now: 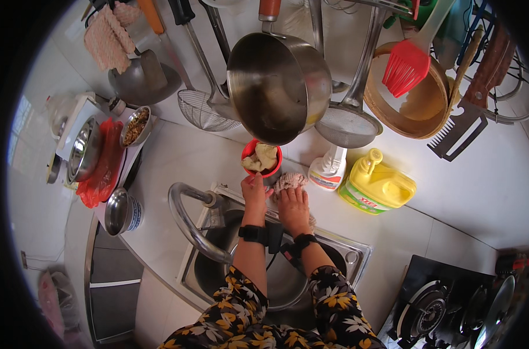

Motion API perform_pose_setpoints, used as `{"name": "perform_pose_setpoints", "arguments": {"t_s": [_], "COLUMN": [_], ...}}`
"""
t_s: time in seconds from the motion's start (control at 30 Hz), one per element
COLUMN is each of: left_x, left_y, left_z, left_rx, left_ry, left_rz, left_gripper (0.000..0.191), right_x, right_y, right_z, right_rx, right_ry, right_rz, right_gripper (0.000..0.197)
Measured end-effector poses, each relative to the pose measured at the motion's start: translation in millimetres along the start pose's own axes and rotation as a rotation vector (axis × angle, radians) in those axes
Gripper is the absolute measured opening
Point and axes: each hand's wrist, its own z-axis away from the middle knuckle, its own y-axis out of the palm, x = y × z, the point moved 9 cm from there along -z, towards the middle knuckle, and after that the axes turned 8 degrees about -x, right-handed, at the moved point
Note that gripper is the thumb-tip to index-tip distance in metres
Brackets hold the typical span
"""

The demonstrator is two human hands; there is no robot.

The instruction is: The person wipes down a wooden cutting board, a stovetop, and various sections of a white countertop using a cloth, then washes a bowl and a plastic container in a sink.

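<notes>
My left hand (254, 198) is at the near side of a red-rimmed container (245, 152), its fingertips at the rim. Pale lumps that look like ginger root (265, 156) fill the top of it. Flat on a crumpled pink cloth (292, 179) lies my right hand (293, 210), its fingers stretched forward over the cloth. The cloth is bunched on the counter behind the sink, right beside the container, and part of it shows past the hand's right side. Under my forearms is a stainless steel sink (358, 261) with a metal basin (286, 279) in it.
A curved faucet (190, 231) arches left of my wrists. Low overhead hang a saucepan (264, 87), a fine strainer (349, 124) and a wire skimmer (205, 109). A white spray bottle (328, 171) and a yellow jug (375, 185) stand right of the cloth. A gas stove (430, 305) is at lower right.
</notes>
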Motion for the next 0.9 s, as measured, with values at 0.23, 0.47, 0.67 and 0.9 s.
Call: {"name": "perform_pose_setpoints", "arguments": {"t_s": [0.23, 0.47, 0.67, 0.9], "left_x": [3.8, -9.1, -39.2, -51.9], "left_y": [3.0, -2.2, -9.2, -9.0], "left_z": [-18.1, -5.2, 1.1, 3.2], "left_rx": [0.132, 0.223, 0.352, 0.352], "left_ry": [-0.109, -0.107, -0.006, 0.014], "left_rz": [0.219, 0.386, 0.443, 0.398], "left_gripper": [0.027, 0.024, 0.029, 0.029], "right_x": [0.7, -6.4, -9.2, 21.2], "right_y": [3.1, 15.6, 27.4, 85.3], "right_z": [-0.7, -3.6, -31.1, -56.0], "right_rx": [0.029, 0.131, -0.014, 0.131], "right_ry": [0.014, 0.025, 0.089, 0.005], "right_rz": [-0.009, -0.018, 0.013, -0.084], "right_gripper": [0.027, 0.032, 0.041, 0.043]}}
